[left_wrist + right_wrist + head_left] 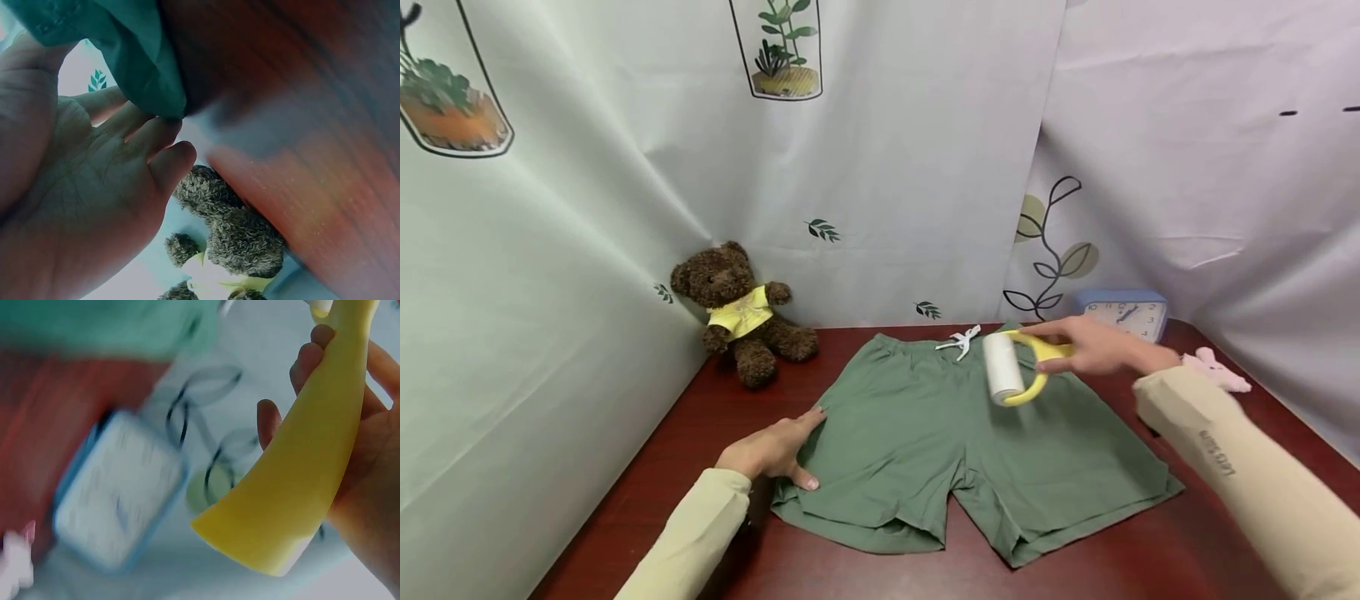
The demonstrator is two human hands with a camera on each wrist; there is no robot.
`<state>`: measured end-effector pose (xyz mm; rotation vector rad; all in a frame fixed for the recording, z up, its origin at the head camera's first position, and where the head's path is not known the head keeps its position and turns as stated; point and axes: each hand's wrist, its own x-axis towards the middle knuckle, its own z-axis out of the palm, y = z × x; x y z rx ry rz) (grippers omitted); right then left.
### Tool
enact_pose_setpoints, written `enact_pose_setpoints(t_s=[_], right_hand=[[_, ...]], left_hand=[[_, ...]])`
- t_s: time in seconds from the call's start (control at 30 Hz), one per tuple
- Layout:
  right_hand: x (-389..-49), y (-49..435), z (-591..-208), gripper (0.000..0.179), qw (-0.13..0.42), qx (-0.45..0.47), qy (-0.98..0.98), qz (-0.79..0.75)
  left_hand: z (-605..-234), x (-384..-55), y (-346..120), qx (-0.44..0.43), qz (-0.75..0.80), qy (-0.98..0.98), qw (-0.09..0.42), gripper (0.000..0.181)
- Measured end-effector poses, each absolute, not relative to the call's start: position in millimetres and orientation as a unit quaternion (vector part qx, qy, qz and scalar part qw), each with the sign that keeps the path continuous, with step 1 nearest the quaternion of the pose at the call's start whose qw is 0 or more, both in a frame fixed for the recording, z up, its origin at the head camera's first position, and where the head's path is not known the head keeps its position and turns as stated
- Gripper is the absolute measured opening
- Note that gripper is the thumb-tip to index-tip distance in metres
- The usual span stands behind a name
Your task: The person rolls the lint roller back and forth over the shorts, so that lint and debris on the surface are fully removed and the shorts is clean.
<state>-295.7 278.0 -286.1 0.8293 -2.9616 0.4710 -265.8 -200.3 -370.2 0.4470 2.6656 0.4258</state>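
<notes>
Green shorts with a white drawstring lie spread flat on the dark red table. My left hand rests at their left edge, thumb spread from the other fingers. In the left wrist view, that hand's palm shows beneath the hanging green cloth, its fingers fairly straight. My right hand grips a lint roller by its yellow handle. The white roll appears over the right half of the shorts; whether it touches them I cannot tell. The right wrist view shows fingers curled around the yellow handle.
A brown teddy bear in a yellow shirt sits at the back left against the white curtain. Behind my right hand stands a blue clock. A pink plush toy lies near the table's right edge.
</notes>
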Motion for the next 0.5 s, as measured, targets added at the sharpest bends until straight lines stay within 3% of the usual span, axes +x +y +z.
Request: enact_pose_setpoints(t_s=[0.27,0.5], right_hand=[[-319,187,-324,0.065,-0.039,0.288,-0.93,0.225],[-319,115,-341,0.066,-0.064,0.301,-0.923,0.23]], left_hand=[[-370,-264,-202,0.163,0.125,0.96,0.188,0.109],[-373,-267,-202,0.181,0.129,0.957,0.188,0.111]])
